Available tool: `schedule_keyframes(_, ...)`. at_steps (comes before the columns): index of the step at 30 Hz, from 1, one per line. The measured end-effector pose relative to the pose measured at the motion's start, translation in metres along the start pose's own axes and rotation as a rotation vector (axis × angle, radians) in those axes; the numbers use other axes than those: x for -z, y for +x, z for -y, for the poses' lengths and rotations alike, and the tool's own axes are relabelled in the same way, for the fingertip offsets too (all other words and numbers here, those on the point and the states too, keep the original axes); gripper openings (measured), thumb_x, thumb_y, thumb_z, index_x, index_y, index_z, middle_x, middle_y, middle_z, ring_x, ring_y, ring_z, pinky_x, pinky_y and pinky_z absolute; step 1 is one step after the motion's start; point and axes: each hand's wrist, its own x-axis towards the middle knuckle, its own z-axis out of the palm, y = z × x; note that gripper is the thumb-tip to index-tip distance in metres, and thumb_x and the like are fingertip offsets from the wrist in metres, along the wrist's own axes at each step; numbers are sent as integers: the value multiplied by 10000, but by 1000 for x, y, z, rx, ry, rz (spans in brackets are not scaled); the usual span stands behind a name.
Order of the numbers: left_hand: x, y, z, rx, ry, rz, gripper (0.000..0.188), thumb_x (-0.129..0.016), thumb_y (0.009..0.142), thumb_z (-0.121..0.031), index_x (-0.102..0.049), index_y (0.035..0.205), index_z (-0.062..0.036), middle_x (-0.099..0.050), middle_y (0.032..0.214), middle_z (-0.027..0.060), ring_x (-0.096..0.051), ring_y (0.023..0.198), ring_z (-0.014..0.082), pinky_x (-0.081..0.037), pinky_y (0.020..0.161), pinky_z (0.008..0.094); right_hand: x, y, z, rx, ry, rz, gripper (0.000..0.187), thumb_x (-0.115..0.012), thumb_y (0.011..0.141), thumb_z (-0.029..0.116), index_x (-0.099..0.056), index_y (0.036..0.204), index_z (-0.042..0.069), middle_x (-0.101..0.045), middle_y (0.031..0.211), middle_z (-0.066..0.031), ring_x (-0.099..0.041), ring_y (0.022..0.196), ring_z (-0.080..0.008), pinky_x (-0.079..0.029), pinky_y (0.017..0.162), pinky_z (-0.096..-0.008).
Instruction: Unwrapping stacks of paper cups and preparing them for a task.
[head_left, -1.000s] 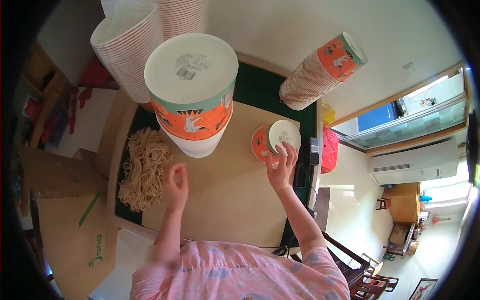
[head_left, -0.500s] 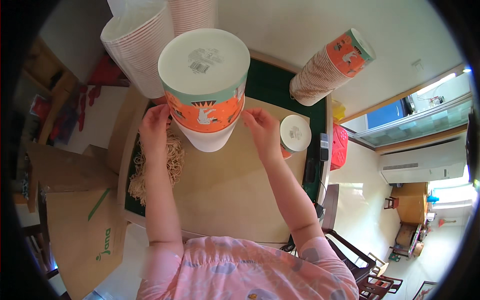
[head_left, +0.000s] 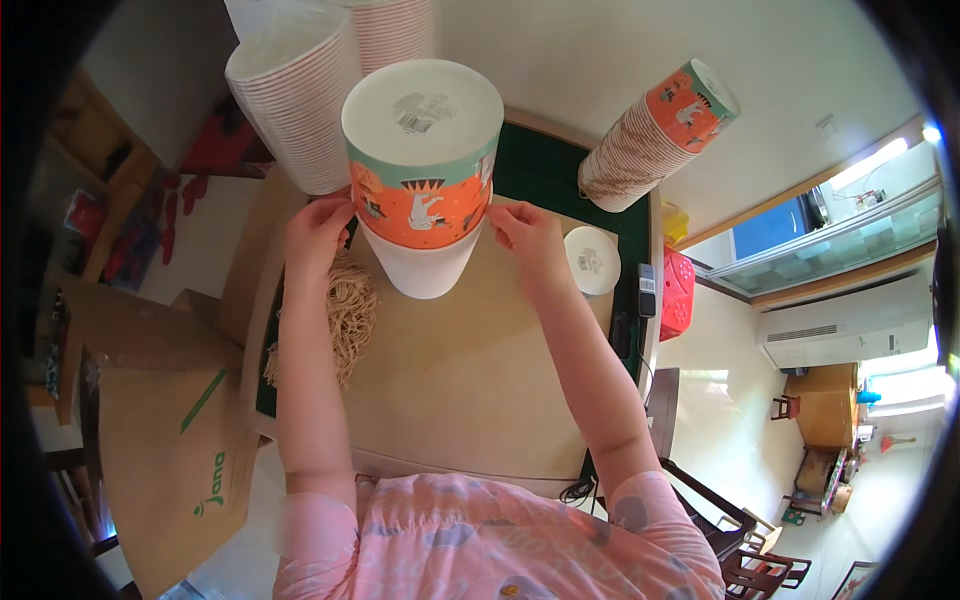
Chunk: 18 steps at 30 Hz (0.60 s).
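A large paper tub [head_left: 422,205] stands upside down at the far middle of the table, its round white base facing up. An orange and green printed band wraps its upper part, and plain white shows below. My left hand [head_left: 320,228] is at its left side, fingertips pinched at the band's lower edge. On the opposite side, my right hand [head_left: 525,235] pinches at the edge in the same way. What lies between the fingertips is too small to make out clearly. A bundle of beige cord [head_left: 350,315] lies beside my left forearm.
Tall stacks of white paper tubs [head_left: 295,110] rise at the back left. A leaning stack of printed tubs [head_left: 655,135] stands at the back right. Near my right hand is a smaller upturned tub [head_left: 592,260], with a dark handheld device [head_left: 646,290] beyond. A cardboard box [head_left: 170,450] stands left.
The view has shifted slightly. More white shows beneath the printed band, and the tub's base looks a little smaller. Both hands stay at the tub's sides.
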Motion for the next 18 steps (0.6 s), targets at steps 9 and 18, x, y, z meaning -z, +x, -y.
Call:
schedule_keyframes(9,1,-10,-37,-23,-47,2,167,-619,821,-184,-633,883,-30,-605,713,-5,-543,609,65,-429,549,211,4,0,20,-1,85,117,130,-630,847,169,-623,856,39,-563,726,14,-488,631,-75,-394,607,-218)
schedule_keyframes(18,5,-21,-70,-92,-138,39,151,-596,832,-155,-620,890,-19,-606,710,6,-559,598,80,-453,555,225,1,-16,61,50,220,192,132,-616,854,153,-621,880,23,-587,772,-1,-497,664,-70,-410,644,-215)
